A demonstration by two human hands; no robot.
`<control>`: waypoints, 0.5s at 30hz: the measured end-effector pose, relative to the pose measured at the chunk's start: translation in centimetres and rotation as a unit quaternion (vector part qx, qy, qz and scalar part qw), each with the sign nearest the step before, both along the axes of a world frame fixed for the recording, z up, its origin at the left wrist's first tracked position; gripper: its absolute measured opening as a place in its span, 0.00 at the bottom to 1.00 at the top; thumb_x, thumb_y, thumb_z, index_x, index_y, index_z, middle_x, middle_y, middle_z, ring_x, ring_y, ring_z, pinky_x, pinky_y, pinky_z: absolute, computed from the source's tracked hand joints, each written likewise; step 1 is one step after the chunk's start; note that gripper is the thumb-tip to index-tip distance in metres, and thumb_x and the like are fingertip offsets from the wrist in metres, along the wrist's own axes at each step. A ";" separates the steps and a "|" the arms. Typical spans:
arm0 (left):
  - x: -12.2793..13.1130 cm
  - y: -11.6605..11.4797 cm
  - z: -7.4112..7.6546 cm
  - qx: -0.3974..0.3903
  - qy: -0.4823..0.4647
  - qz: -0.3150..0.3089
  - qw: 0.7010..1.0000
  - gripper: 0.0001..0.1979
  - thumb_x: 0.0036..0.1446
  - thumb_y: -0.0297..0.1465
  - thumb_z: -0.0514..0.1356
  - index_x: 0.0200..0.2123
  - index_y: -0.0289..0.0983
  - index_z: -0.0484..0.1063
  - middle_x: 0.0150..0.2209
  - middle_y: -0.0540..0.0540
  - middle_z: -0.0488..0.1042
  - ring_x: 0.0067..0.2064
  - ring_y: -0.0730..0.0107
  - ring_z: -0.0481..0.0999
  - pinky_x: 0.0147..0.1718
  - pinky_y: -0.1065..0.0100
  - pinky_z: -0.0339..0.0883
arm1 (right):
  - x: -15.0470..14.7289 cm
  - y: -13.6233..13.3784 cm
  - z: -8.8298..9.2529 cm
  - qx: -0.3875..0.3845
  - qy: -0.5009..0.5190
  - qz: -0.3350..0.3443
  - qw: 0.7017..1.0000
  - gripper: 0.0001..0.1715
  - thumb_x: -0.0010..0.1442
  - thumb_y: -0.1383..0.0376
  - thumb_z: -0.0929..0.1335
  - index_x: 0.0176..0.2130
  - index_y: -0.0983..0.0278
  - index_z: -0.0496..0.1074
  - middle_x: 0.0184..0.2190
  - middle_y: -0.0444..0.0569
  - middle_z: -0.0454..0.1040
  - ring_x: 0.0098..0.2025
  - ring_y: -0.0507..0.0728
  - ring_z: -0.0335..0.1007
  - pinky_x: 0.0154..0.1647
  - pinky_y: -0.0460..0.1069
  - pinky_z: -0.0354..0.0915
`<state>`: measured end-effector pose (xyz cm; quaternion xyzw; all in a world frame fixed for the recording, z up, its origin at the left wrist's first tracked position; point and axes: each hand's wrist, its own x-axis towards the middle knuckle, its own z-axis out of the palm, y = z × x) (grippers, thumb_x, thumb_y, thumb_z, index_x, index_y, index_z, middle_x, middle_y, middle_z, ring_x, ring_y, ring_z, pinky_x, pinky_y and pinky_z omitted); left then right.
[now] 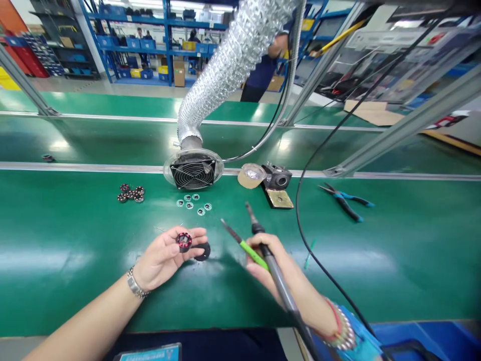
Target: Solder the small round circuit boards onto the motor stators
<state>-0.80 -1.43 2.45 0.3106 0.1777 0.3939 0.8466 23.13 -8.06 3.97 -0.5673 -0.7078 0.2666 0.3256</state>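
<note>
My left hand (165,255) lies palm up over the green bench and pinches a small round wound coil (184,241) between thumb and fingers. A black ring (203,251) lies on the mat just right of it. My right hand (268,263) is closed round two tools: a soldering iron (254,225) with a black grip, tip pointing away, and green-handled tweezers (240,243) pointing up-left toward the coil. The iron's cable runs back past my wrist.
A fume fan (193,173) on a silver flexible duct stands at the bench's back edge. Several more coils (131,194) and small clear discs (193,203) lie before it. A solder-tip stand (277,178), tape roll (251,175), and blue pliers (345,200) lie to the right. A person stands far behind.
</note>
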 end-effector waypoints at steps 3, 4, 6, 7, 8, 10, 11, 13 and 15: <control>-0.4 0.0 0.2 0.016 -0.017 0.003 1.000 0.13 0.45 0.32 0.66 0.35 0.34 0.70 0.49 0.40 0.70 0.53 0.57 0.67 0.51 0.58 0.60 | -1.2 -0.2 1.3 -0.083 0.085 0.089 0.989 0.12 0.60 0.57 0.59 0.43 0.59 0.57 0.34 0.47 0.67 0.35 0.55 0.66 0.36 0.50 0.63; -0.5 0.0 0.2 0.018 -0.021 0.004 1.000 0.13 0.45 0.32 0.66 0.34 0.34 0.70 0.49 0.40 0.70 0.53 0.57 0.66 0.52 0.59 0.59 | -1.5 -0.1 1.5 -0.105 0.108 0.108 0.983 0.12 0.61 0.56 0.59 0.42 0.59 0.57 0.35 0.47 0.68 0.35 0.55 0.66 0.37 0.50 0.63; -0.6 -0.1 0.2 0.018 -0.029 0.003 0.999 0.12 0.45 0.32 0.65 0.34 0.34 0.71 0.48 0.40 0.71 0.52 0.58 0.67 0.52 0.59 0.59 | -2.0 0.0 1.9 -0.137 0.144 0.134 0.971 0.12 0.60 0.55 0.59 0.41 0.59 0.57 0.37 0.47 0.68 0.36 0.55 0.66 0.38 0.51 0.63; -0.6 -0.1 0.2 0.017 -0.031 0.002 0.999 0.12 0.45 0.31 0.66 0.34 0.34 0.71 0.47 0.40 0.71 0.52 0.59 0.67 0.52 0.60 0.58 | -2.2 0.0 2.1 -0.149 0.157 0.142 0.966 0.12 0.60 0.55 0.59 0.41 0.59 0.57 0.37 0.47 0.69 0.37 0.55 0.66 0.39 0.51 0.63; -0.6 -0.1 0.2 0.015 -0.032 0.001 0.999 0.12 0.44 0.31 0.66 0.34 0.34 0.71 0.47 0.41 0.71 0.51 0.59 0.67 0.52 0.60 0.58 | -2.4 0.1 2.3 -0.159 0.165 0.147 0.962 0.12 0.60 0.55 0.59 0.41 0.59 0.56 0.38 0.48 0.69 0.37 0.55 0.66 0.39 0.52 0.62; -0.6 -0.2 0.3 0.012 -0.027 -0.001 1.000 0.12 0.43 0.31 0.66 0.33 0.33 0.72 0.46 0.41 0.72 0.50 0.61 0.68 0.51 0.62 0.59 | -2.6 0.2 2.5 -0.172 0.176 0.150 0.958 0.13 0.60 0.55 0.59 0.40 0.60 0.56 0.38 0.48 0.68 0.37 0.55 0.66 0.40 0.52 0.62; -0.6 -0.2 0.4 0.010 -0.023 -0.001 1.000 0.12 0.43 0.31 0.66 0.33 0.33 0.72 0.45 0.41 0.72 0.49 0.61 0.69 0.51 0.63 0.60 | -2.6 0.2 2.5 -0.177 0.181 0.151 0.956 0.13 0.60 0.54 0.59 0.40 0.60 0.56 0.38 0.49 0.68 0.37 0.55 0.66 0.40 0.52 0.62; -0.5 -0.1 0.5 0.008 -0.020 0.000 1.000 0.12 0.43 0.30 0.67 0.33 0.33 0.72 0.44 0.42 0.73 0.47 0.64 0.71 0.49 0.65 0.61 | -2.6 0.2 2.4 -0.183 0.193 0.154 0.952 0.13 0.60 0.54 0.59 0.40 0.60 0.55 0.38 0.49 0.68 0.37 0.55 0.65 0.39 0.52 0.62; -0.5 -0.1 0.5 0.008 -0.023 -0.001 1.000 0.12 0.43 0.30 0.67 0.33 0.33 0.73 0.43 0.43 0.74 0.45 0.66 0.72 0.48 0.68 0.63 | -2.5 0.1 2.2 -0.186 0.201 0.159 0.949 0.14 0.60 0.54 0.59 0.41 0.60 0.54 0.38 0.49 0.68 0.36 0.54 0.65 0.38 0.51 0.62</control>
